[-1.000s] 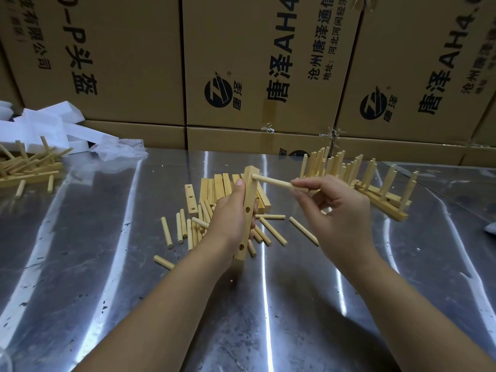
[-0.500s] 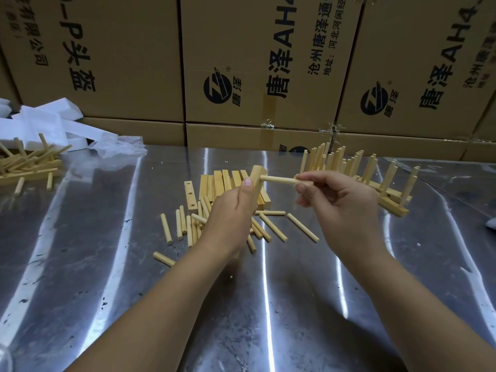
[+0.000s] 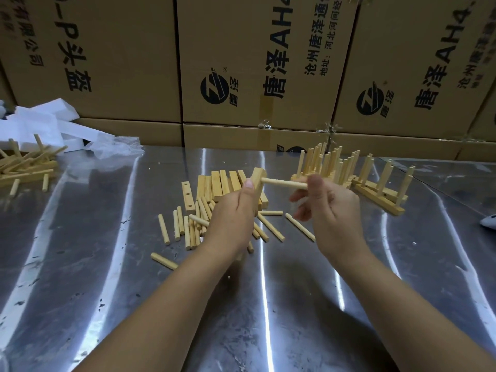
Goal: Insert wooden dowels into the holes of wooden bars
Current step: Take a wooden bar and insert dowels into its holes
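My left hand [image 3: 232, 218] grips a wooden bar [image 3: 259, 179] upright above the metal table [image 3: 80, 264]; only the bar's top end shows above my fingers. A wooden dowel [image 3: 283, 183] sticks out sideways to the right from a hole near the bar's top. My right hand [image 3: 328, 210] is at the dowel's outer end, fingers curled and blurred, thumb tip against the end. Loose dowels [image 3: 185, 228] lie scattered under and left of my hands. A row of bare bars [image 3: 218, 183] lies just behind them.
Finished bars with upright dowels [image 3: 328, 163] stand at the back right, one more [image 3: 381, 193] nearer the right. A heap of bars and dowels [image 3: 25, 165], white foam [image 3: 40, 124] and a plastic bag [image 3: 115, 147] sit at far left. Cardboard boxes [image 3: 255, 63] wall the back.
The bar has tipped more upright and the dowel now lies level, pushed in at its top hole. My right hand's fingers slid out to the dowel's outer end.
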